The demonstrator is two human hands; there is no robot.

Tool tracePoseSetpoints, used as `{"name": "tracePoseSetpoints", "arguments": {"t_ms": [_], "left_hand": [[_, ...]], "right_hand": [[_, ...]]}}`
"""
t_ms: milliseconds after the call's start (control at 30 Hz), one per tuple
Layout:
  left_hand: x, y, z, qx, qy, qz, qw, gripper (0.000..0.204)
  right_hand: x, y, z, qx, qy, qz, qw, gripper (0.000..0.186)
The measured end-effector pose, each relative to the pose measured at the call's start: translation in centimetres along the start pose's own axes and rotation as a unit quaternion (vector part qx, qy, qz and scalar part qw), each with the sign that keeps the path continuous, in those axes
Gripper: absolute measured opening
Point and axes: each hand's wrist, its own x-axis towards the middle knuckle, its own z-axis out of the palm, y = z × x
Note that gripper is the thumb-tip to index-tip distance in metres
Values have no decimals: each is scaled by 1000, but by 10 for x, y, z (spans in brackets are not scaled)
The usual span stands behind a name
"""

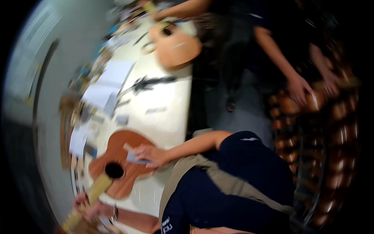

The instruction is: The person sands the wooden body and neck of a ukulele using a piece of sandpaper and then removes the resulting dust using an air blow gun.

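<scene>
A reddish-brown guitar body (pixel 120 142) with a dark soundhole and a yellowish covered neck (pixel 99 187) lies on the white table (pixel 163 121). My left hand (pixel 86 206), at the lower left, has its fingers closed round that neck. My right hand (pixel 150 155) rests on the guitar's top with bent fingers on a flat grey-blue pad (pixel 133 158), beside a small pale strip (pixel 127 147). The picture is somewhat blurred, so the pad's exact kind is unclear.
A lighter guitar (pixel 175 52) lies farther along the table, near a worker's arm (pixel 179 9). Papers (pixel 101 93) and dark tools (pixel 150 83) lie along it. At right, another person's hands (pixel 300 91) touch one of several glossy brown items on racks (pixel 335 148).
</scene>
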Motion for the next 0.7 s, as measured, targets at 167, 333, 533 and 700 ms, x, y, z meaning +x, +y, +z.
{"name": "tracePoseSetpoints", "arguments": {"t_ms": [167,333,533,700], "left_hand": [[19,-1,-39,-184,-147,-98,967,21],[-5,16,-71,-242,-182,-128,944,28],[-35,24,-5,-174,-196,-98,960,27],[-51,34,10,-169,-179,-98,964,28]], "right_hand": [[27,-4,-35,-118,-211,8,970,69],[45,3,-42,-149,-271,-76,948,67],[166,8,-18,-113,-302,-241,915,63],[187,4,-18,-73,-325,-317,888,66]]}}
